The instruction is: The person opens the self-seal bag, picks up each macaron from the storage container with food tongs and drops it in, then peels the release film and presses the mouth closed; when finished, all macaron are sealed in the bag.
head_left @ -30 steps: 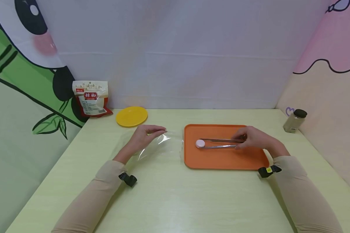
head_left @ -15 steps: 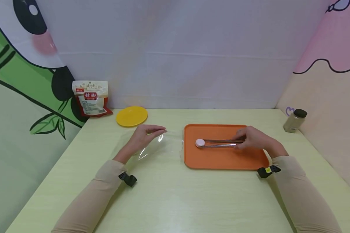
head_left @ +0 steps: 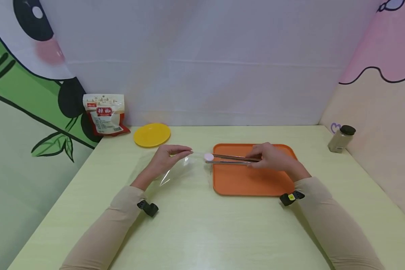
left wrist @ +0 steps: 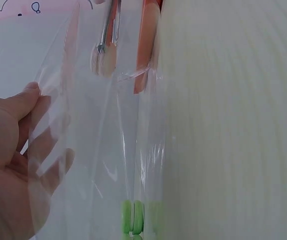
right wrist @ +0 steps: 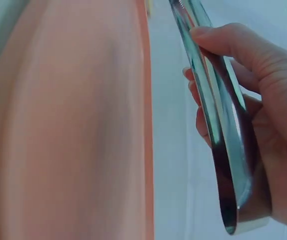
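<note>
My left hand (head_left: 167, 161) pinches the upper edge of a clear plastic bag (head_left: 179, 172) between thumb and fingers. Lying low within the bag are green rounded pieces (left wrist: 132, 217), as the left wrist view shows. In my right hand (head_left: 273, 159) is a pair of metal tongs (right wrist: 223, 120), gripped around both arms. Between the tong tips sits a small pale pink round piece (head_left: 209, 157), held at the bag's right-hand end, just past the tray's left edge. Whether it has passed inside the bag cannot be told, since the film is see-through.
Under the right hand lies an orange tray (head_left: 249, 183) on the pale table (head_left: 202, 232). A yellow disc (head_left: 152, 135) is behind the left hand. A red and white pouch (head_left: 104, 114) stands at the back left, and a black-capped jar (head_left: 342, 139) at the far right.
My right hand has moved left with the tongs and the pink piece, from over the tray to the bag's end. The left hand and bag have stayed in place.
</note>
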Motion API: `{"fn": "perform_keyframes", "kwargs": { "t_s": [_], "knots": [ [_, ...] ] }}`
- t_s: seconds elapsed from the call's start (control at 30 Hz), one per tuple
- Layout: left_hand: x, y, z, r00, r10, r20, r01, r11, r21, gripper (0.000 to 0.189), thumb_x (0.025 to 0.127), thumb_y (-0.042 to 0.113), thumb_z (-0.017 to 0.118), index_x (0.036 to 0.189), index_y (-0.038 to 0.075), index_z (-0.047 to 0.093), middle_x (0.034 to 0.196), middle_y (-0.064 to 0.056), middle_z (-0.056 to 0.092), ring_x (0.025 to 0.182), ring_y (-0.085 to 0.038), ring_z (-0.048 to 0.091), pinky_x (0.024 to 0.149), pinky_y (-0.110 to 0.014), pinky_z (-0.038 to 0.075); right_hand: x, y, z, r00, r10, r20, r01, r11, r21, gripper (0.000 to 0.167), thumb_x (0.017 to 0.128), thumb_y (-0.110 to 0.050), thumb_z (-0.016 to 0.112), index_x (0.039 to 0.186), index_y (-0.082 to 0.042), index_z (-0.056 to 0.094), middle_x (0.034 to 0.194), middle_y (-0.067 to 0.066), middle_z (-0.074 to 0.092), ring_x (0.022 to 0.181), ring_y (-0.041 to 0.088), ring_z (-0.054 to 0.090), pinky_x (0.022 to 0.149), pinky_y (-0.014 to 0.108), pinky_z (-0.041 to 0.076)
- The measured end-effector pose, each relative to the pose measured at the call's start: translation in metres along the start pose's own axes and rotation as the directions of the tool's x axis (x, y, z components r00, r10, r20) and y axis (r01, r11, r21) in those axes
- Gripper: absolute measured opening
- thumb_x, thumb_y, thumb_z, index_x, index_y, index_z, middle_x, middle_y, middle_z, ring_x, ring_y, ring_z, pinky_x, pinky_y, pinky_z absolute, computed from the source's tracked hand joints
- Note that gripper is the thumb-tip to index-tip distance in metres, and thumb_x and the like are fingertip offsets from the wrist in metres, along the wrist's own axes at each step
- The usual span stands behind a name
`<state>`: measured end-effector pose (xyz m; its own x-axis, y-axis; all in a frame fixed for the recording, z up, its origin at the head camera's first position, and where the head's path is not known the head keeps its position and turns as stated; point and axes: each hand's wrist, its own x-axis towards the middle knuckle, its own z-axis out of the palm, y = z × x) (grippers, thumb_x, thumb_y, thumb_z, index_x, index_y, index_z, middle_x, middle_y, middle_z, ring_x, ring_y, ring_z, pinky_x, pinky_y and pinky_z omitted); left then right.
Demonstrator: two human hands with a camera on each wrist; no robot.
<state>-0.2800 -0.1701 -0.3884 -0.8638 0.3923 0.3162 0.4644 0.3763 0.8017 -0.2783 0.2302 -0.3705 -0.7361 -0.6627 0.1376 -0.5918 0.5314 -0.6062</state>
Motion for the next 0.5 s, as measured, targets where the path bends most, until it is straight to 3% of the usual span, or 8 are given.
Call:
{"fn": "perform_keyframes", "kwargs": {
  "t_s": [0.2, 0.37, 0.5],
  "knots": [
    [0.0, 0.003, 0.001, 1.0, -0.004, 0.003, 0.004, 1.0, 0.001, 0.028, 0.093, 0.024, 0.073, 0.117, 0.009, 0.075, 0.115, -0.001, 0.073, 0.113, -0.019, 0.066, 0.097, -0.04, 0.052, 0.026, -0.022, 0.02, 0.994, 0.074, 0.084, -0.073, 0.997, -0.01, 0.01, 0.093, -0.023, 0.073, 0.101, -0.025, 0.079, 0.086, -0.007, 0.068, 0.077, 0.013, 0.054, 0.066, 0.029, 0.049],
    [0.001, 0.002, 0.001, 1.0, -0.017, -0.005, 0.017, 1.0, -0.004, 0.027, 0.094, 0.019, 0.072, 0.117, 0.006, 0.075, 0.116, -0.004, 0.073, 0.113, -0.021, 0.065, 0.1, -0.043, 0.05, 0.051, -0.032, 0.034, 0.994, 0.011, 0.113, -0.007, 0.999, -0.033, 0.008, 0.093, -0.021, 0.073, 0.091, -0.015, 0.077, 0.069, -0.004, 0.055, 0.067, 0.011, 0.041, 0.059, 0.026, 0.037],
    [0.0, 0.006, 0.002, 0.999, -0.035, 0.0, 0.035, 0.999, 0.002, 0.025, 0.095, 0.013, 0.07, 0.118, 0.002, 0.074, 0.116, -0.008, 0.073, 0.113, -0.024, 0.066, 0.098, -0.042, 0.052, 0.066, -0.04, 0.043, 0.992, -0.026, 0.123, 0.03, 0.999, -0.029, 0.021, 0.093, -0.022, 0.074, 0.077, -0.011, 0.067, 0.063, -0.006, 0.042, 0.063, 0.009, 0.035, 0.058, 0.026, 0.032]
  ]
}}
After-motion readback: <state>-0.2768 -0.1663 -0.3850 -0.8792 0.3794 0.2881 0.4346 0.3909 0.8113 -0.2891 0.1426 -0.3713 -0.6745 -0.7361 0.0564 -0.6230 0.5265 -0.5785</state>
